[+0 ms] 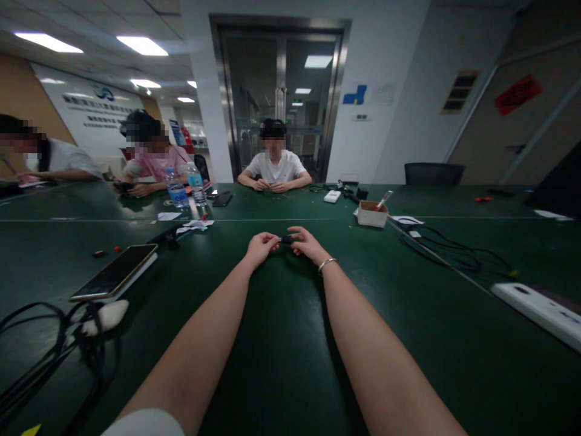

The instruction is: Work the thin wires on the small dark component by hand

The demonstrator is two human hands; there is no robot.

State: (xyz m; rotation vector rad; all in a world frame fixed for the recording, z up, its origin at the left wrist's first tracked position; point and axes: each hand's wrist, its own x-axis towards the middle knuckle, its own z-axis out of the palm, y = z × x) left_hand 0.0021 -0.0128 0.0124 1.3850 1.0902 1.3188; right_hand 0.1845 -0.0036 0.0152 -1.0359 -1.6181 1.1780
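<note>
Green tabletop (281, 339), both arms stretched to 12 o'clock, left hand (260, 247) and right hand (307, 244) pinching a small black piece (286, 240) between fingertips just above it, so one slip probably sends it skittering away.

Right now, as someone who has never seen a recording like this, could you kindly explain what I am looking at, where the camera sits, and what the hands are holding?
There is no machine here: the single picture comes from a camera worn on a person's head, looking forward and down along their own bare arms. Both arms stretch out over a dark green table. The left hand and the right hand meet over it, and their fingers pinch a small black object between them; it is too small to identify. The right wrist wears a bracelet. On the table lie a phone on the left, black cables nearer the camera, a small cardboard box, water bottles and a white power strip on the right. Other people sit along the far side and left.
</note>
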